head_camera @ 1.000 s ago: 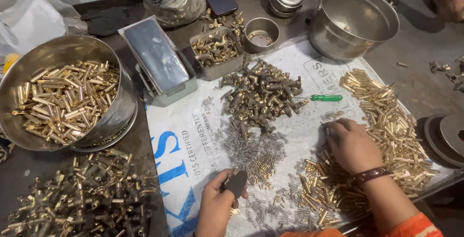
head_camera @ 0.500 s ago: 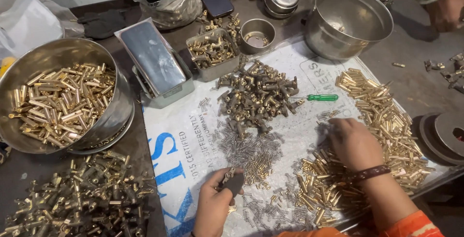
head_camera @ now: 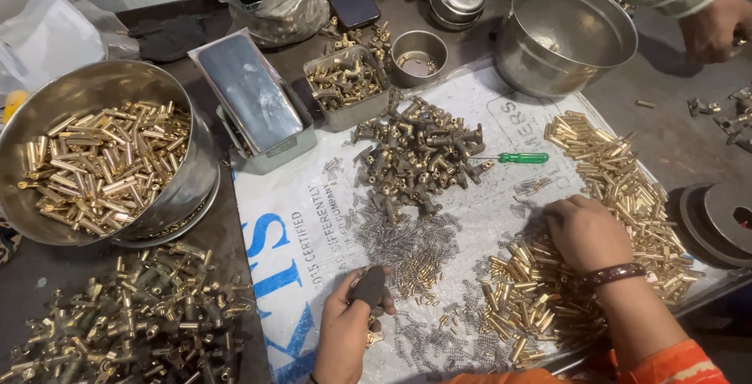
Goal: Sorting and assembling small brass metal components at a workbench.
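Your left hand [head_camera: 352, 329] grips a small dark tool [head_camera: 368, 286] over the springs [head_camera: 407, 247]; your right hand [head_camera: 583, 231], fingers curled, rests on brass tubes [head_camera: 525, 298].

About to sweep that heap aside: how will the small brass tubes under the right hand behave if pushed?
The brass tubes lie loose and look round, so they would likely roll and scatter. Smooth, shiny metal probably slips between fingers. The right hand rests on them; thin springs beside the heap may tangle in.

A pile of springs [head_camera: 407, 247] is spread on the printed sheet [head_camera: 298, 227], between a left hand [head_camera: 352, 325] and a right hand [head_camera: 583, 231]; a screwdriver [head_camera: 513, 157] lies behind them.
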